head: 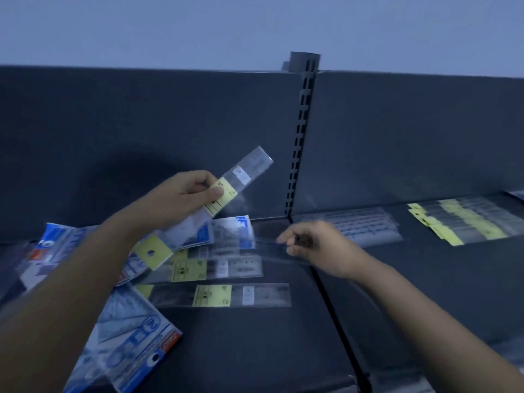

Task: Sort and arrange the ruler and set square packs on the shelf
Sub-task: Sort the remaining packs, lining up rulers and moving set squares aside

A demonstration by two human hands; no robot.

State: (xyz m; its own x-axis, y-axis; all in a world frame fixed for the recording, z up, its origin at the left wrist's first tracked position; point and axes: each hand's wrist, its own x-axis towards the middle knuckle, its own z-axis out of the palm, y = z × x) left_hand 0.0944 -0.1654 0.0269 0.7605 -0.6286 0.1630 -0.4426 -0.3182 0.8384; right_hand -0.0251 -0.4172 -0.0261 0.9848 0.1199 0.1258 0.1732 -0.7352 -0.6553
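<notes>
My left hand (187, 194) grips a clear ruler pack with a yellow label (243, 173), raised and tilted above the dark shelf (255, 350). My right hand (314, 245) pinches another clear ruler pack (263, 245), blurred, held low over the shelf. Two more yellow-labelled ruler packs (215, 295) lie flat at the centre. Blue set square packs lie at the left (133, 336) and behind the left hand (232, 232).
On the right shelf section a neat row of yellow-labelled ruler packs (459, 222) lies beside a clear pack (360, 225). A slotted upright (300, 137) divides the dark back panel. A seam (334, 321) splits the two shelf boards.
</notes>
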